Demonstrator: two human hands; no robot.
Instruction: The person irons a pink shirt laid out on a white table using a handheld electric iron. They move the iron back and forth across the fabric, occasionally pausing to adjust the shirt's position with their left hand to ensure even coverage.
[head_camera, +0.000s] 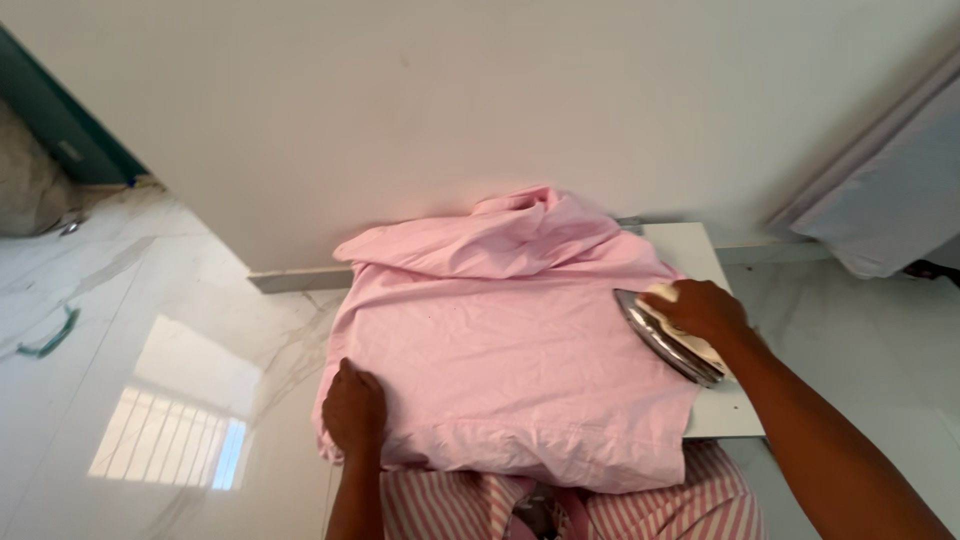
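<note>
A pink garment (500, 350) lies spread over a white ironing surface (690, 250), bunched at its far end near the wall. My left hand (352, 405) presses flat on the garment's near left corner. My right hand (700, 308) grips the handle of a clothes iron (665, 340) with a shiny metal soleplate, tilted on its side at the garment's right edge.
A white wall (450, 100) stands right behind the ironing surface. Glossy white marble floor (150, 350) spreads to the left and right. A pale curtain or fabric (880, 200) hangs at the right. My striped pink-and-white clothing (640, 505) shows at the bottom.
</note>
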